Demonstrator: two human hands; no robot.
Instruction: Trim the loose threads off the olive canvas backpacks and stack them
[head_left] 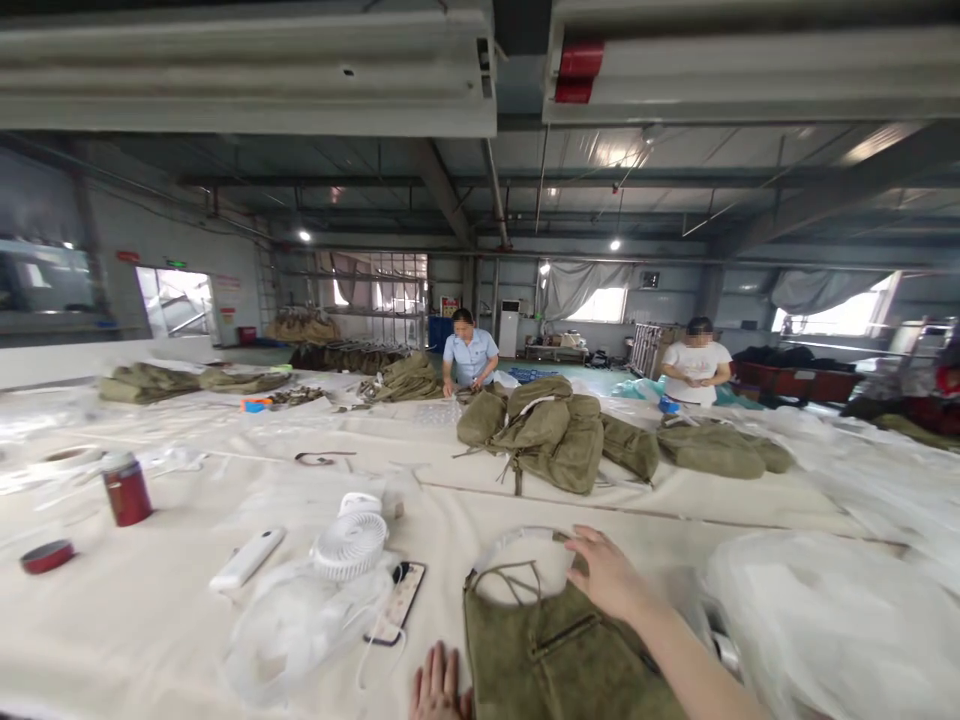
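An olive-green bag point(555, 655) lies on the white table right in front of me, its drawstring mouth pointing away. My right hand point(607, 575) rests on the bag's top right corner at the mouth, fingers curled over the fabric edge. My left hand point(437, 688) lies flat at the bottom edge of the view, fingers stretched out and pressed against the bag's left side. A clear plastic band or sleeve point(517, 545) arcs just beyond the bag's mouth.
A phone point(399, 600), a small white fan point(349, 545), a white power bank point(247, 559), a red can point(127, 490) and a tape roll point(47, 556) lie to the left. Crumpled clear plastic point(832, 630) sits at right. A pile of green bags point(555, 435) lies ahead; two people work at the far table edge.
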